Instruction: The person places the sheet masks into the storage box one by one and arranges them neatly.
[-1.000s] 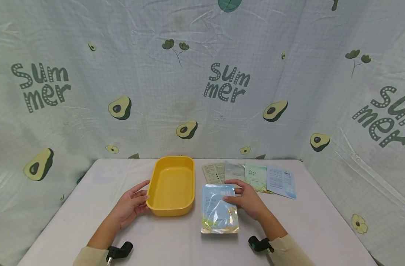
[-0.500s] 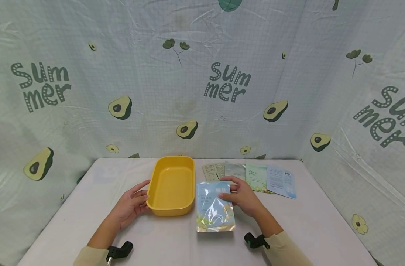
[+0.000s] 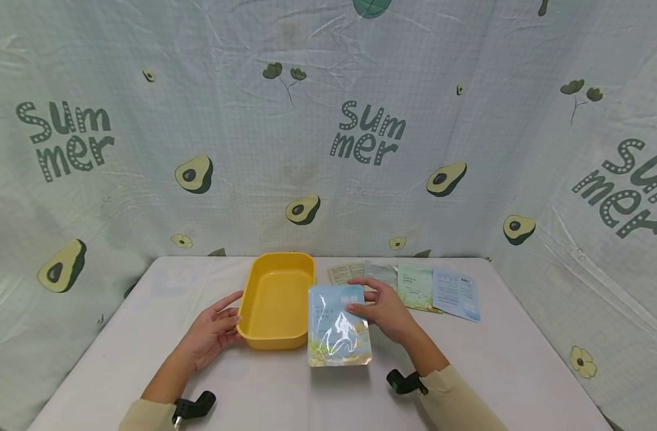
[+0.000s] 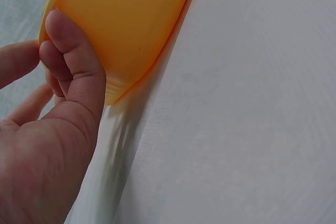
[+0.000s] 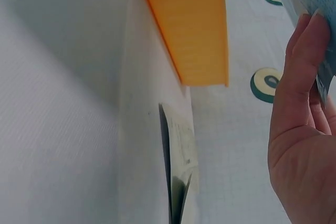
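White avocado-print cloth (image 3: 242,120) backs the table (image 3: 269,389); left grip (image 3: 212,332) pinches tray (image 3: 276,345), right grip (image 3: 387,311) packet (image 3: 328,332).

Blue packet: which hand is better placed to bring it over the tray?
Probably the right hand: it pinches the blue packet near the tray, while the left hand holds the tray's left side.

Avocado-printed sheeting (image 3: 242,137) hangs behind the table (image 3: 500,359).
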`<action>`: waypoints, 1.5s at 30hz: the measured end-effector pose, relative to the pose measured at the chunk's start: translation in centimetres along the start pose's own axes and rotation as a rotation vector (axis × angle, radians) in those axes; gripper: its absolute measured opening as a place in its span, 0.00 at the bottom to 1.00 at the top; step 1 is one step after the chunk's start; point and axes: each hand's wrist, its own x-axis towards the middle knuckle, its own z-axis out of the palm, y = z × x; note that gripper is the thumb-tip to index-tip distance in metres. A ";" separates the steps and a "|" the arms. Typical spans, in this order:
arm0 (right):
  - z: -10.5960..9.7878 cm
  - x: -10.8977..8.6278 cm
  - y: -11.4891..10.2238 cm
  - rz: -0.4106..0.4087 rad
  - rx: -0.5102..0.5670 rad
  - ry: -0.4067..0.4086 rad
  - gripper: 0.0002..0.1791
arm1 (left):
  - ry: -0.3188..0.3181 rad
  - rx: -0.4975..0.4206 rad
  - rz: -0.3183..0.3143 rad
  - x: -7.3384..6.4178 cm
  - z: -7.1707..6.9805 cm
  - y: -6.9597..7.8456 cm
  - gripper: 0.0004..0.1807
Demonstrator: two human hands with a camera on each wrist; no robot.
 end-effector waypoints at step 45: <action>5.8 6.3 -1.4 -0.012 -0.013 0.077 0.33 | 0.004 0.011 0.006 -0.1 0.1 0.1 0.40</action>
